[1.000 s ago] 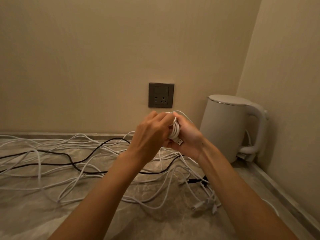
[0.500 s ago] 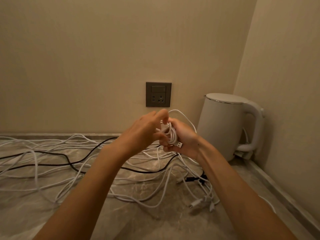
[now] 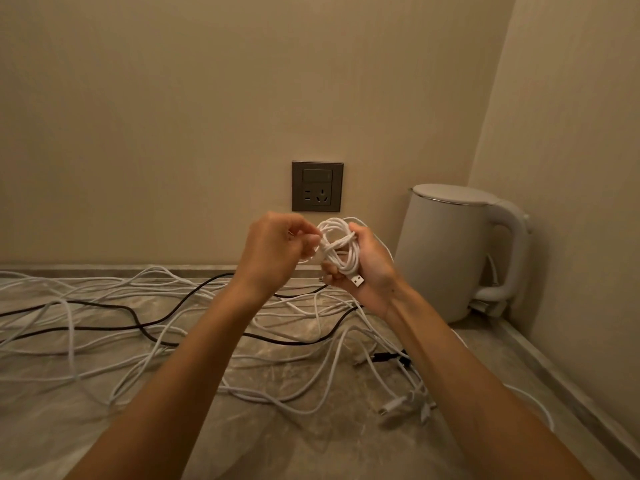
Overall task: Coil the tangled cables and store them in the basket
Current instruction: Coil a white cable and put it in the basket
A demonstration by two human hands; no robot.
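Head view: right hand (image 3: 367, 268) grips white coil (image 3: 341, 251); left hand (image 3: 273, 251) pinches its strand.

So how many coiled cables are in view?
1: the white coil, gripped in the right hand, with the left hand pinching its tail. The other cables lie loose on the counter; any elsewhere is out of frame.

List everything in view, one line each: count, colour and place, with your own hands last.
coiled cable: one, white, in the right hand
loose cables: several, count unclear, white, tangled across the counter
black cable: at least one, black, through the tangle
socket: one, dark grey, back wall
kettle: one, white, counter's right corner
counter: one, grey marbled, under everything
left hand: one, pinches a strand at the coiled cable
right hand: one, grips the coiled cable
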